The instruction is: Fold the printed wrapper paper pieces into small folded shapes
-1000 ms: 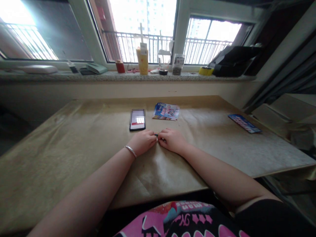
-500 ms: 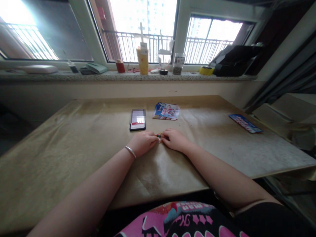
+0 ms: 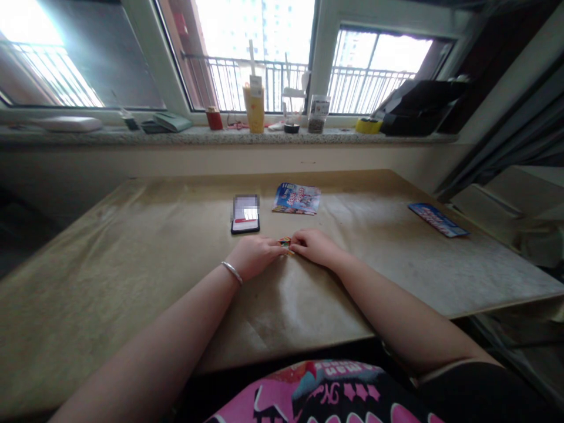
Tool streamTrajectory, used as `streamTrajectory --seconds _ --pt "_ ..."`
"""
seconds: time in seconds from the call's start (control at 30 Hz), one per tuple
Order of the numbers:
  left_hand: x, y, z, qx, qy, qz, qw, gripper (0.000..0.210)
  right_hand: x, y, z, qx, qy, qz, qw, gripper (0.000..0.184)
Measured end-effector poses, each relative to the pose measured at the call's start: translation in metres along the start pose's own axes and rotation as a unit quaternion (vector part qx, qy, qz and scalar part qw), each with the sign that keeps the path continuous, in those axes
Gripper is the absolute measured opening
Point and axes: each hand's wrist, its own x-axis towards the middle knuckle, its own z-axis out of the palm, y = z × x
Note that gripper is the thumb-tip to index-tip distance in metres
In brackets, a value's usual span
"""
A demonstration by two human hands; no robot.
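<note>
Between my hands lies a small piece of folded, colourful printed paper (image 3: 285, 241) on the table. My left hand (image 3: 254, 256), with a silver bangle at the wrist, presses its fingers together on the paper's left and near side. From the right, my right hand (image 3: 315, 247) has its curled fingers closed on the other edge. Fingertips cover much of the paper, so its exact folds are hidden. Just beyond my left hand a phone (image 3: 245, 215) lies face up with its screen lit. A stack of blue printed leaflets (image 3: 296, 198) rests farther back.
Another blue printed leaflet (image 3: 437, 220) lies near the right edge of the table (image 3: 145, 247). On the windowsill (image 3: 185, 137) stand a yellow drink cup (image 3: 255, 111), a red jar (image 3: 214, 119), a clear container (image 3: 318, 116) and a black box (image 3: 418, 108).
My left fingers have slid slightly right across the paper. My right hand has shifted a little to the right, and more of the paper's coloured far edge shows.
</note>
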Motion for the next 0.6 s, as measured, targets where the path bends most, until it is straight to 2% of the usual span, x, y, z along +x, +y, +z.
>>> streamTrajectory --seconds 0.37,0.6 --pt "-0.001 0.007 -0.009 0.043 -0.059 0.001 0.997 0.039 0.003 0.010 0.000 0.055 -0.026 -0.027 0.998 0.013" --pt "-0.003 0.005 -0.013 0.020 -0.070 -0.001 0.997 0.042 -0.001 0.007 -0.005 0.006 -0.011 -0.051 0.999 0.013"
